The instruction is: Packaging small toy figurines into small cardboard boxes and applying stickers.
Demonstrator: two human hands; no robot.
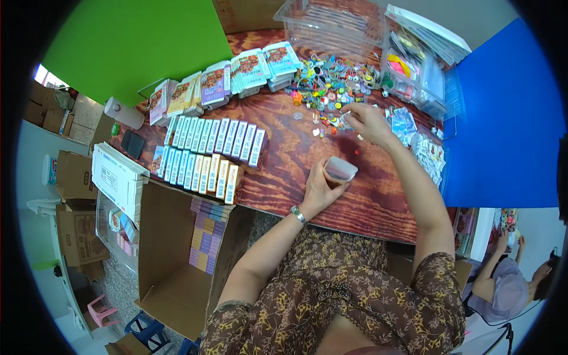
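My left hand (322, 188), with a watch on its wrist, is wrapped around a small pale open-mouthed packet (341, 170) above the front of the table. The packet's mouth tilts up and to the right; its contents cannot be made out. Farther back, my right hand (368, 123) hovers at the near edge of a heap of small colourful trinkets (334, 83). Its thumb and fingers are pinched together, and whatever is between them is too small to name. A tiny red piece (357, 152) lies on the wood between the two hands.
Rows of small boxes (204, 139) stand on the left of the table (290, 154), with stacks of flat cartons (248, 68) behind. Clear bins (414, 89) and plastic packets (429, 154) sit at right. An open cardboard box (165, 248) stands below left. Another person (503, 284) works at far right.
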